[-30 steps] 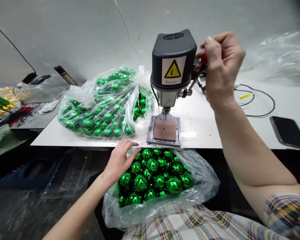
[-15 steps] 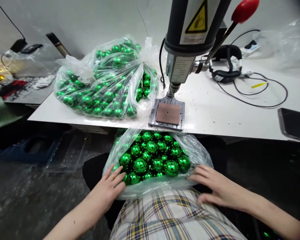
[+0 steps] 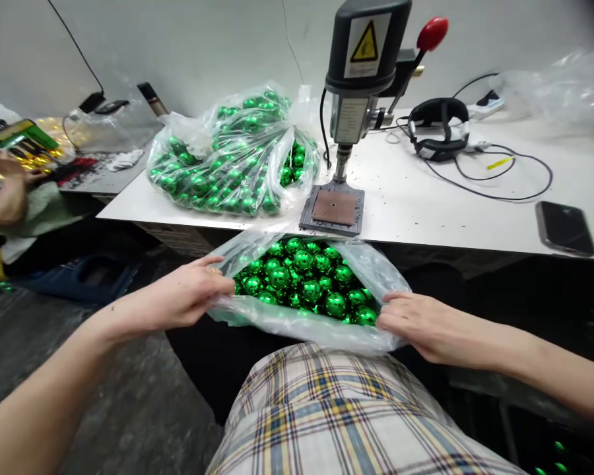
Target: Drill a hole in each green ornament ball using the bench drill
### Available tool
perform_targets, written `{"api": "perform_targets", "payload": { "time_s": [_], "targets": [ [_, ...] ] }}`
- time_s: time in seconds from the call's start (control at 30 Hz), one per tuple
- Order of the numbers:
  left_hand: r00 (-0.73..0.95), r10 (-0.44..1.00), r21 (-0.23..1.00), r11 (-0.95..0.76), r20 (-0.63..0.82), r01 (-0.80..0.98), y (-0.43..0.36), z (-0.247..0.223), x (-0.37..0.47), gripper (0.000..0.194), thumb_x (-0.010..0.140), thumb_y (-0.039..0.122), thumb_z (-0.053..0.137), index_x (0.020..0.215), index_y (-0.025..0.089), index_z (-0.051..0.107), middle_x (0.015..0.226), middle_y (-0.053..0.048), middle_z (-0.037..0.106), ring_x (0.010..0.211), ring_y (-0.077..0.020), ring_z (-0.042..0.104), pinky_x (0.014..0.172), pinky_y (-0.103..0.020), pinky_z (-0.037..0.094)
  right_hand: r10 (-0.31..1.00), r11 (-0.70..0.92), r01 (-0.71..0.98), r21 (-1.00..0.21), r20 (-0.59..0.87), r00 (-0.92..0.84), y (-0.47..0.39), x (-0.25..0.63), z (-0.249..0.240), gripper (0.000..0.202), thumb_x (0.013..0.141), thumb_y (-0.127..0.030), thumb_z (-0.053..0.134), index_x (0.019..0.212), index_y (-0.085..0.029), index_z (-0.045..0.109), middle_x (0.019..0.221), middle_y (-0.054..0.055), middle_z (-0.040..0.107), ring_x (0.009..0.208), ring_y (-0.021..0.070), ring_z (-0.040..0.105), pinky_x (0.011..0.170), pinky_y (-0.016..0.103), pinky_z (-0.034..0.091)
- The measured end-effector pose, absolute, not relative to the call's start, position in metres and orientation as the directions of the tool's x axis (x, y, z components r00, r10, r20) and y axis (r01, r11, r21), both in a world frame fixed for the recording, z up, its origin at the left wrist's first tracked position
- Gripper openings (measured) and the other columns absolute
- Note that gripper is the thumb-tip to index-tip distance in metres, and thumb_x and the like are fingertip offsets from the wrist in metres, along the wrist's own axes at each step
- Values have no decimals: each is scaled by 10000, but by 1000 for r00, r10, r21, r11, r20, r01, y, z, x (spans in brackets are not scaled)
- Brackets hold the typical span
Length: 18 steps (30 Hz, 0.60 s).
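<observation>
In my lap, below the table's front edge, an open clear plastic bag (image 3: pixel 297 323) holds several shiny green balls (image 3: pixel 311 290). My left hand (image 3: pixel 193 290) is closed round the bag's rim on the left. On the opposite side, my right hand (image 3: pixel 420 323) grips the rim with its fingers curled into the plastic. Between the hands the bag's mouth is spread wide, showing the balls inside. Just beyond the bag stands a drill press (image 3: pixel 359 86) with a red-knobbed lever. Under its chuck, a brown plate with a small hole (image 3: pixel 334 208) lies on the metal base.
A second clear bag of green balls (image 3: pixel 218 171) rests on the white table (image 3: pixel 426 218), left of the press. To the right lie a black headset (image 3: pixel 438 132) with cables and a phone (image 3: pixel 565 227). At far left, another person's arm (image 3: pixel 2 191) is near gold items.
Both hands have gone from lying loosely at the bag's sides to gripping its rim. The left hand and the bag's edge have moved outward and up. The view has shifted, showing another person at left.
</observation>
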<state>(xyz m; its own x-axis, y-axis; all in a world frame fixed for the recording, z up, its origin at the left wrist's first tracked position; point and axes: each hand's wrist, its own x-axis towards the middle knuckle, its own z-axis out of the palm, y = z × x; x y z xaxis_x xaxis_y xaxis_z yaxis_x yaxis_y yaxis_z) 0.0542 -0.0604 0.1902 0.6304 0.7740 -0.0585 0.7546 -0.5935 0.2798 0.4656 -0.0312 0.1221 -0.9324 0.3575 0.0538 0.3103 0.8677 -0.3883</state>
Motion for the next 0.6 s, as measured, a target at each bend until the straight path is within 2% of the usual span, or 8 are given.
{"api": "perform_targets", "payload": {
  "time_s": [0.07, 0.13, 0.2, 0.27, 0.33, 0.43, 0.53, 0.6],
  "targets": [
    [717, 670, 319, -649, -190, 691, -67, 193, 59, 248, 813, 30, 413, 717, 215, 547, 613, 70, 545, 588, -111, 559, 1173, -391, 342, 410, 820, 430, -377, -136, -902, -32, 466, 129, 252, 847, -32, 404, 781, -231, 544, 703, 21, 608, 683, 194, 599, 757, 372, 535],
    [734, 637, 288, -676, -233, 678, -75, 194, 65, 271, 803, -11, 409, 708, 206, 540, 646, 64, 561, 632, -115, 576, 1211, -453, 260, 379, 724, 478, -497, -292, -878, -20, 469, 141, 56, 895, -276, 592, 878, -239, 630, 790, 30, 664, 732, 197, 638, 666, 326, 526],
    [702, 684, 188, -677, -199, 712, -83, 195, 69, 278, 794, -30, 424, 724, 202, 560, 691, 56, 576, 706, -128, 598, 1221, -518, 178, 269, 572, 435, -695, -342, -900, 0, 465, 152, 434, 832, -555, 672, 1152, -261, 656, 1043, 55, 712, 887, 201, 691, 709, 293, 558],
    [646, 749, 75, -642, -148, 763, -88, 197, 72, 288, 803, -30, 430, 777, 207, 591, 732, 50, 578, 751, -142, 601, 1203, -556, 145, 256, 430, 399, -810, -315, -914, 22, 445, 151, 535, 968, -607, 390, 1356, -286, 570, 1310, 76, 641, 1113, 214, 669, 884, 321, 569],
    [595, 794, -7, -600, -126, 800, -92, 201, 72, 292, 825, -22, 428, 812, 211, 603, 759, 40, 576, 760, -152, 593, 1158, -523, 219, 477, 521, 499, -693, -248, -843, 37, 411, 135, 677, 955, -614, 428, 1539, -281, 360, 1551, 115, 430, 1392, 303, 471, 1138, 471, 415],
    [543, 834, -86, -551, -100, 830, -99, 205, 74, 282, 867, -10, 422, 819, 208, 596, 776, 20, 573, 716, -159, 563, 964, -382, 364, 504, 657, 617, -433, -356, -787, 39, 350, 88, 1217, 720, -624, 760, 1610, -261, 14, 1664, 221, -64, 1487, 561, 45, 1126, 735, 232],
    [526, 847, -166, -530, -75, 831, -106, 205, 78, 271, 904, 12, 426, 823, 208, 595, 777, 5, 572, 694, -166, 544, 779, -323, 360, 438, 787, 511, -347, -270, -858, 25, 304, 42, 1292, 650, -528, 849, 1603, -283, 11, 1602, 245, -275, 1460, 565, -158, 1080, 800, 161],
    [525, 850, -214, -523, -55, 825, -109, 202, 81, 266, 916, 20, 430, 823, 206, 596, 785, -2, 577, 714, -168, 554, 719, -311, 343, 403, 801, 461, -383, -224, -887, 16, 286, 21, 1268, 667, -485, 837, 1596, -312, -9, 1557, 251, -362, 1460, 554, -179, 1043, 803, 229]
  ]
}}
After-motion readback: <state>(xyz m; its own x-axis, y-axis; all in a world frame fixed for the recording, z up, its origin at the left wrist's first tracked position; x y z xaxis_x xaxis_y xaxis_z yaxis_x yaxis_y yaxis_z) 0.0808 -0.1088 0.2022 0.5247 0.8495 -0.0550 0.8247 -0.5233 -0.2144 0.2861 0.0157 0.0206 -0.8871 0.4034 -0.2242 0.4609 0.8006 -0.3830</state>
